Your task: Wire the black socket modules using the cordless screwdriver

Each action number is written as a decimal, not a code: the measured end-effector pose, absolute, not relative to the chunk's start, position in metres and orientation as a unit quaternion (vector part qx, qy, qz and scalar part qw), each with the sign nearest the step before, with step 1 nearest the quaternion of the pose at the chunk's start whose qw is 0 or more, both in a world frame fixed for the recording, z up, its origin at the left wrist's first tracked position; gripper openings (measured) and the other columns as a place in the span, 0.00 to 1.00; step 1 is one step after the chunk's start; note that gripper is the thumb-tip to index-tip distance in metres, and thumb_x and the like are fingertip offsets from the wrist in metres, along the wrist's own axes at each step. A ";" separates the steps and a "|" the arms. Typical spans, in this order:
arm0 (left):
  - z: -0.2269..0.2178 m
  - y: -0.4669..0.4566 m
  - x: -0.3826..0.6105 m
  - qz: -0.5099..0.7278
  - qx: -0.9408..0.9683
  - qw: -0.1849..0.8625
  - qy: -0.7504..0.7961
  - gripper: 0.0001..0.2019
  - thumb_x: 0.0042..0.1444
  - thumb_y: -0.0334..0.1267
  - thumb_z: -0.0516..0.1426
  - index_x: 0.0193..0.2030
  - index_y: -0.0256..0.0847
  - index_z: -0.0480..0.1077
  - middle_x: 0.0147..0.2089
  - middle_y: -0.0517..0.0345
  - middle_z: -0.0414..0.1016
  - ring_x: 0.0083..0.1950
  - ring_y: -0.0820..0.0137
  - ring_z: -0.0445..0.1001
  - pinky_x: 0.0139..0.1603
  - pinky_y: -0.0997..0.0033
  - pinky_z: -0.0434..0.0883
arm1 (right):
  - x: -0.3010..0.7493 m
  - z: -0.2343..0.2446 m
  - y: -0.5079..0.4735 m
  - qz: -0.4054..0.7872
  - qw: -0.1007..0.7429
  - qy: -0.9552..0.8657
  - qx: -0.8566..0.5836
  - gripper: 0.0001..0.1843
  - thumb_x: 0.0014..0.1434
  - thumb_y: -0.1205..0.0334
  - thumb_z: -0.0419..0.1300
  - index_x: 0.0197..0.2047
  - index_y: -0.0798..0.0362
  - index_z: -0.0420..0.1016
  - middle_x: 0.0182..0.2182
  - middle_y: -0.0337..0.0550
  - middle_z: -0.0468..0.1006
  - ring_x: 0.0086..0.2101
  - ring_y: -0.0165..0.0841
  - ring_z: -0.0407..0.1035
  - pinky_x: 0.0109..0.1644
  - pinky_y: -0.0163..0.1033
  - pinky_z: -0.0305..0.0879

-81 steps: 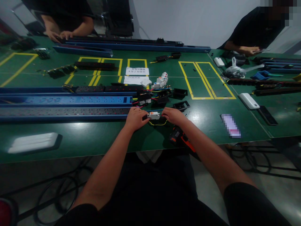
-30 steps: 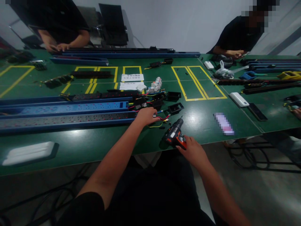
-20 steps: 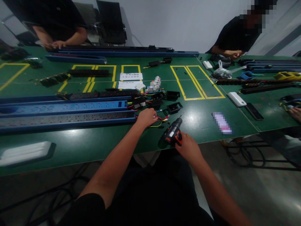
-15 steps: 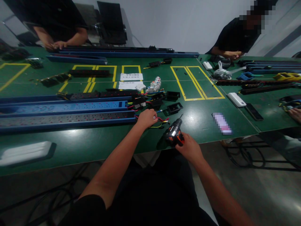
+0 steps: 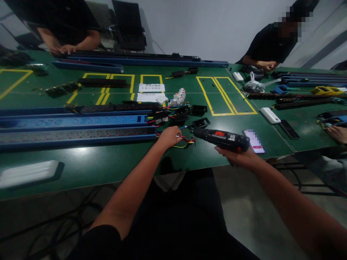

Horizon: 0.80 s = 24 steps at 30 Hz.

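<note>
My right hand grips a black and orange cordless drill, raised above the table with its nose pointing left. Closed over the end of the nearer socket strip is my left hand, with a small white piece between its fingers that I cannot name. Red, blue and yellow-green wires with metal lugs spread out to the right of that hand. A black socket housing lies just beyond the drill's nose, which partly covers it.
White connectors and paper labels lie behind the strips on the green table. On the right are a phone, a white box and a dark phone-like slab. Co-workers sit opposite; another person's hand shows at right.
My right hand has lifted the drill off the table and swung it round from nose-up to pointing left. My left hand has stayed nearly in place at the wires.
</note>
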State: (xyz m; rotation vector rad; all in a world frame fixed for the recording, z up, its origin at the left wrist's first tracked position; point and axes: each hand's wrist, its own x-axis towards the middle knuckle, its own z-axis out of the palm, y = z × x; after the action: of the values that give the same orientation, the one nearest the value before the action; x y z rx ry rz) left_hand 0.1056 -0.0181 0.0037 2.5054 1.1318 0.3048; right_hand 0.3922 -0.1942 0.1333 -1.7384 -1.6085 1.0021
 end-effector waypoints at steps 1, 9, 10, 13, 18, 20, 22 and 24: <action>0.003 -0.018 0.105 0.111 0.891 0.188 0.398 0.09 0.65 0.44 0.63 0.45 0.44 0.82 0.49 0.51 0.79 0.47 0.60 0.78 0.45 0.63 0.71 | 0.390 0.142 -0.187 0.372 0.275 -0.611 -0.642 0.24 0.56 0.47 0.72 0.54 0.44 0.83 0.38 0.47 0.85 0.42 0.47 0.81 0.45 0.54 0.82; 0.000 -0.016 0.104 0.113 0.891 0.187 0.399 0.08 0.64 0.42 0.64 0.46 0.45 0.82 0.52 0.52 0.79 0.48 0.62 0.79 0.46 0.66 0.71 | 0.380 0.168 -0.147 0.354 0.223 -0.680 -0.602 0.21 0.54 0.46 0.75 0.48 0.47 0.85 0.35 0.43 0.86 0.40 0.43 0.80 0.45 0.50 0.81; 0.000 -0.016 0.105 0.109 0.890 0.183 0.403 0.07 0.63 0.42 0.65 0.45 0.45 0.82 0.51 0.52 0.79 0.48 0.62 0.79 0.45 0.66 0.71 | 0.380 0.167 -0.142 0.359 0.223 -0.685 -0.593 0.22 0.54 0.46 0.75 0.49 0.47 0.85 0.37 0.42 0.86 0.41 0.43 0.80 0.46 0.49 0.81; 0.000 -0.017 0.105 0.105 0.893 0.170 0.403 0.07 0.63 0.42 0.64 0.45 0.44 0.82 0.50 0.52 0.79 0.46 0.62 0.79 0.44 0.65 0.71 | 0.381 0.165 -0.128 0.368 0.205 -0.695 -0.583 0.23 0.54 0.46 0.75 0.51 0.46 0.85 0.39 0.42 0.87 0.40 0.41 0.80 0.45 0.48 0.81; 0.000 -0.016 0.105 0.101 0.894 0.160 0.406 0.07 0.63 0.42 0.65 0.44 0.43 0.82 0.51 0.51 0.79 0.47 0.61 0.79 0.46 0.65 0.72 | 0.371 0.170 -0.115 0.374 0.165 -0.710 -0.573 0.22 0.55 0.46 0.75 0.49 0.47 0.84 0.35 0.42 0.85 0.35 0.38 0.78 0.38 0.43 0.78; 0.000 -0.014 0.105 0.095 0.894 0.162 0.406 0.07 0.63 0.42 0.64 0.44 0.43 0.82 0.51 0.50 0.79 0.47 0.60 0.80 0.46 0.65 0.72 | 0.367 0.173 -0.112 0.369 0.157 -0.715 -0.573 0.21 0.54 0.46 0.75 0.48 0.47 0.84 0.34 0.41 0.85 0.34 0.38 0.77 0.37 0.43 0.77; 0.001 -0.014 0.104 0.093 0.895 0.167 0.403 0.07 0.64 0.42 0.64 0.44 0.44 0.82 0.50 0.50 0.79 0.48 0.60 0.80 0.47 0.65 0.73 | 0.364 0.177 -0.107 0.370 0.138 -0.716 -0.575 0.20 0.55 0.45 0.75 0.46 0.47 0.84 0.30 0.41 0.83 0.32 0.37 0.76 0.35 0.42 0.76; 0.001 -0.014 0.104 0.100 0.894 0.173 0.400 0.07 0.64 0.41 0.64 0.44 0.44 0.82 0.50 0.49 0.79 0.48 0.59 0.80 0.47 0.65 0.73 | 0.360 0.182 -0.099 0.377 0.112 -0.714 -0.579 0.18 0.56 0.45 0.74 0.43 0.47 0.84 0.27 0.40 0.81 0.28 0.36 0.75 0.32 0.42 0.75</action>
State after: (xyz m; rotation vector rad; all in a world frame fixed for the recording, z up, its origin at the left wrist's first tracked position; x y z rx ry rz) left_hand 0.1036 -0.0144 0.0014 2.5363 1.1355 0.2848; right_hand 0.3605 -0.0994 0.1818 -1.7015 -2.0959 1.1079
